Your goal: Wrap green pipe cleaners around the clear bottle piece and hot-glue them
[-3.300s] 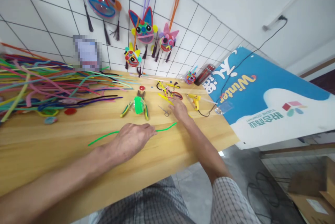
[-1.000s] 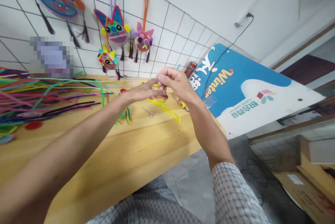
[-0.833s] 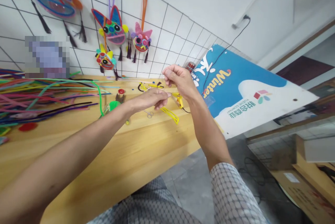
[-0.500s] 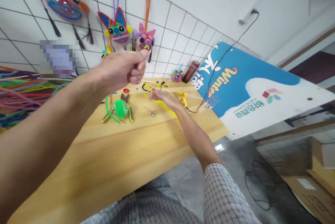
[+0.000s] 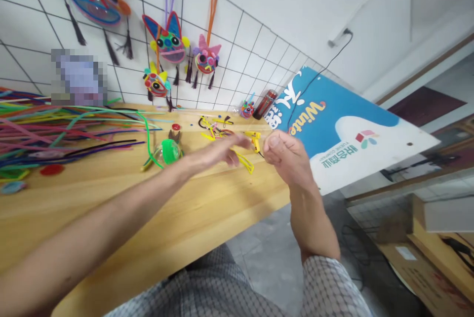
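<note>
Under both hands, pale wood-grain tabletop (image 5: pixel 148 218); beyond R edge, blue-white flat board (image 5: pixel 355 134), "Winte…" cut off by R hand (image 5: pixel 287 159). Far L, fuzzy multicoloured stems (image 5: pixel 66 129). R hand curled narrow, L hand (image 5: pixel 225 151) part-open, blurred — can't tell if holding. Clear-and-green round ball (image 5: pixel 170 151) beyond L forearm; yellow glue gun (image 5: pixel 255 141) btwn hands.

stems (image 5: pixel 35 134) left | ball (image 5: pixel 171 151) middle | glue gun (image 5: pixel 255 137) right | masks (image 5: pixel 171 44) behind

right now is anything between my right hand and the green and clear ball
Yes. Your left hand reaches across between your right hand and the green and clear ball. The yellow glue gun and bent yellow stems also lie in between.
</note>
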Available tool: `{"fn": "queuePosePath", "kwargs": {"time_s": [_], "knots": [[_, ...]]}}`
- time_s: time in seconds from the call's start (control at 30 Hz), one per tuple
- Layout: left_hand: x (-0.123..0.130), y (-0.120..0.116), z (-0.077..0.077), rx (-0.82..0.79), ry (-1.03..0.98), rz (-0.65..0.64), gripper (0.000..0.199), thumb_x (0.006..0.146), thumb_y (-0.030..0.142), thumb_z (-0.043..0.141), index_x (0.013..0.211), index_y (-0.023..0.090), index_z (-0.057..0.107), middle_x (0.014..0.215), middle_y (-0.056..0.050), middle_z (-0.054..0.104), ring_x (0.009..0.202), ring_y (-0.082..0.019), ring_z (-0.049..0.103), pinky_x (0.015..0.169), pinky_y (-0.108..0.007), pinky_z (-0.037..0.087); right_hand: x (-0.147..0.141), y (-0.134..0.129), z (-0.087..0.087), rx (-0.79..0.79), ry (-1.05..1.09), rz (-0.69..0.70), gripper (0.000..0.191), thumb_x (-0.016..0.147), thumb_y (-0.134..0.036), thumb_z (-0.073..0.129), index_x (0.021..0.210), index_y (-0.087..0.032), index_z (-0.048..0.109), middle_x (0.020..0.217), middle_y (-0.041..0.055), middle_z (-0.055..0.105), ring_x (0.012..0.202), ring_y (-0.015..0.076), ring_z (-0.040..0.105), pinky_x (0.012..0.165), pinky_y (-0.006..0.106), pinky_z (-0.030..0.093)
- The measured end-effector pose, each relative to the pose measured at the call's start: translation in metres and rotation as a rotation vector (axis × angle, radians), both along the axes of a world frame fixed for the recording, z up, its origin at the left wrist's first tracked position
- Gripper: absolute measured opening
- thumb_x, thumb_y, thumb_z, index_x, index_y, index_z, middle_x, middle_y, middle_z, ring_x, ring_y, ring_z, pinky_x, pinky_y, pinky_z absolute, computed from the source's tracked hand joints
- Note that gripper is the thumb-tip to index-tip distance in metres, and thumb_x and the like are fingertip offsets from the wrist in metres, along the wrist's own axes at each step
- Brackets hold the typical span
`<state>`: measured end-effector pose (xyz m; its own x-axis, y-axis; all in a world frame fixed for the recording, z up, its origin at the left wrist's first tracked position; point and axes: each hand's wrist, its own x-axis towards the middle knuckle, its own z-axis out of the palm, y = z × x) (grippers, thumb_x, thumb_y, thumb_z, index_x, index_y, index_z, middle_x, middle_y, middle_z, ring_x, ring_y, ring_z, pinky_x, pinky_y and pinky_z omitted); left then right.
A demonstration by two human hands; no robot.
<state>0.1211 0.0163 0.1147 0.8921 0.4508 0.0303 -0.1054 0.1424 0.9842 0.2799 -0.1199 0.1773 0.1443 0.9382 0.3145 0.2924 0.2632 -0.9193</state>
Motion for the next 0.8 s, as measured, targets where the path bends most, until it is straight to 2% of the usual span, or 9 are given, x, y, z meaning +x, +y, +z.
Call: {"fn": "queuePosePath", "kwargs": {"time_s": [0.1,0.13,0.23,0.37,0.47,0.53,0.63,0.73,0.8], "knots": [[0.019,-0.050,-0.013,-0.114,-0.029,-0.284,0.046,0.089,0.059,0.056,0.087,0.016,0.068,0.074,-0.006,0.068,0.061,-0.015,0.060,0.061,-0.029,0.046,-0.007,0.006,-0.001,0.010,-0.050,0.050,0.042,0.096,-0.063,0.070,0.084,-0.022,0.070,0.066,-0.0037,0.051,0.058,0.0124,0.045,0.058,0.027,0.040],[0.019,-0.063,-0.015,-0.059,-0.051,-0.303,0.045,0.089,0.058,0.057,0.074,0.016,0.064,0.061,-0.003,0.059,0.055,-0.013,0.054,0.060,-0.028,0.043,-0.004,0.012,-0.007,0.005,-0.059,0.063,0.042,0.097,-0.063,0.070,0.086,-0.022,0.071,0.068,-0.0028,0.055,0.061,0.0130,0.049,0.062,0.027,0.044],[0.000,-0.087,-0.016,-0.032,-0.079,-0.301,0.046,0.087,0.055,0.060,0.060,0.021,0.046,0.054,0.005,0.042,0.049,-0.009,0.039,0.053,-0.027,0.034,0.013,0.035,-0.039,-0.053,-0.097,0.094,0.051,0.093,-0.072,0.069,0.091,-0.021,0.073,0.078,0.0008,0.066,0.073,0.0159,0.061,0.075,0.030,0.051],[-0.047,-0.074,-0.006,-0.067,-0.041,-0.275,0.046,0.086,0.050,0.065,0.059,0.021,0.042,0.055,0.006,0.035,0.048,-0.008,0.029,0.047,-0.026,0.026,0.027,0.041,-0.097,-0.219,-0.192,0.096,0.071,0.084,-0.089,0.063,0.094,-0.020,0.077,0.099,0.0076,0.076,0.100,0.0238,0.068,0.096,0.038,0.051],[-0.088,-0.037,0.010,-0.058,0.019,-0.076,0.051,0.086,0.050,0.069,0.056,0.021,0.040,0.054,0.005,0.032,0.047,-0.007,0.026,0.047,-0.027,0.020,0.022,0.009,-0.123,-0.348,-0.223,0.209,0.069,0.089,-0.087,0.057,0.088,-0.021,0.076,0.094,0.0062,0.075,0.096,0.0237,0.068,0.094,0.039,0.051],[-0.111,-0.009,0.022,-0.071,0.009,0.106,0.054,0.085,0.052,0.071,0.056,0.021,0.037,0.053,0.006,0.026,0.047,-0.008,0.022,0.046,-0.027,0.018,0.015,-0.023,-0.125,-0.429,-0.204,0.261,0.057,0.093,-0.077,0.062,0.084,-0.022,0.075,0.077,0.0014,0.069,0.076,0.0190,0.063,0.078,0.033,0.050],[-0.127,0.019,0.025,-0.034,0.022,0.335,0.049,0.086,0.050,0.071,0.060,0.022,0.040,0.055,0.005,0.026,0.049,-0.010,0.027,0.049,-0.028,0.025,0.008,-0.058,-0.110,-0.476,-0.100,0.279,0.044,0.096,-0.065,0.067,0.082,-0.023,0.074,0.066,-0.0018,0.061,0.061,0.0154,0.054,0.063,0.029,0.044],[-0.115,0.016,0.006,0.061,0.159,0.269,0.040,0.086,0.052,0.064,0.063,0.022,0.051,0.053,0.004,0.035,0.048,-0.011,0.032,0.049,-0.028,0.027,0.005,-0.057,-0.093,-0.367,-0.057,0.234,0.042,0.096,-0.061,0.070,0.079,-0.023,0.071,0.070,0.0001,0.064,0.065,0.0159,0.057,0.068,0.030,0.048],[-0.098,-0.002,-0.014,0.211,0.225,0.105,0.038,0.088,0.053,0.061,0.069,0.020,0.059,0.057,0.002,0.048,0.055,-0.013,0.042,0.054,-0.027,0.034,0.003,-0.040,-0.090,-0.236,-0.030,0.132,0.038,0.093,-0.060,0.075,0.091,-0.023,0.073,0.087,0.0033,0.070,0.080,0.0179,0.064,0.078,0.032,0.052]]}}
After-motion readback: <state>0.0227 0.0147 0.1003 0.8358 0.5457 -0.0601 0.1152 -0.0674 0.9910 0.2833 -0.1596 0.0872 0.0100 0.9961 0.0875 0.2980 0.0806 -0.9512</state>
